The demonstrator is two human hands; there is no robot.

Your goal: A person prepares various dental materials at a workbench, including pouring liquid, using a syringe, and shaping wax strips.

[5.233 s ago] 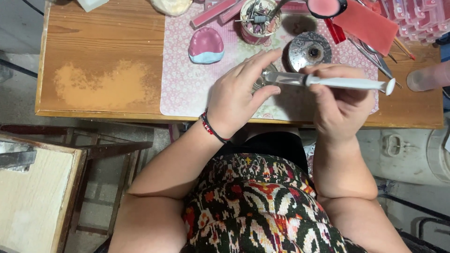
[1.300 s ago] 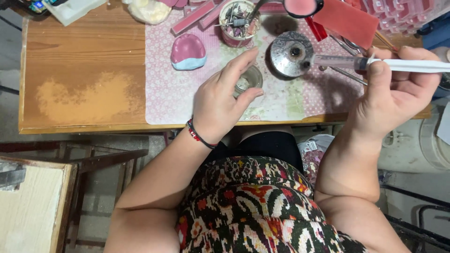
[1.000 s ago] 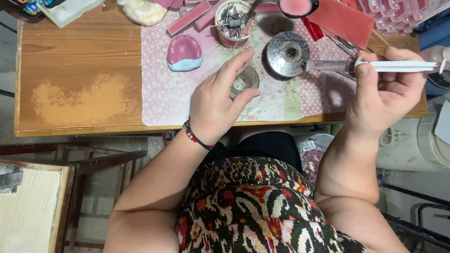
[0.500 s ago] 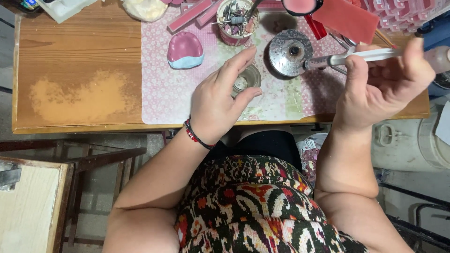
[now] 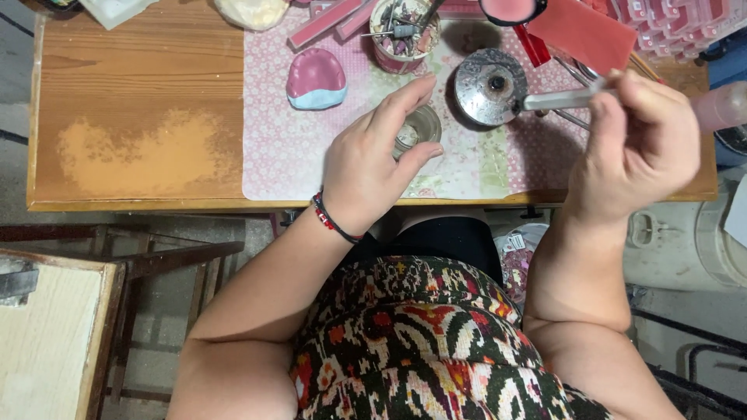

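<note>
Head view: the left hand (image 5: 366, 167) grips a small clear glass cup (image 5: 419, 128) on the pink patterned mat (image 5: 288, 148) of the wooden worktop (image 5: 140, 93). The right hand (image 5: 642, 144) pinches a slim white-handled tool (image 5: 564, 99) beside the round metal bowl (image 5: 489, 85). Mixing seems under way, the pink-and-blue denture mould (image 5: 315, 78) untouched.

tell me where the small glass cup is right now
In the head view the small glass cup sits on the patterned mat mid-table, held by the left hand, left of the round metal dish.
</note>
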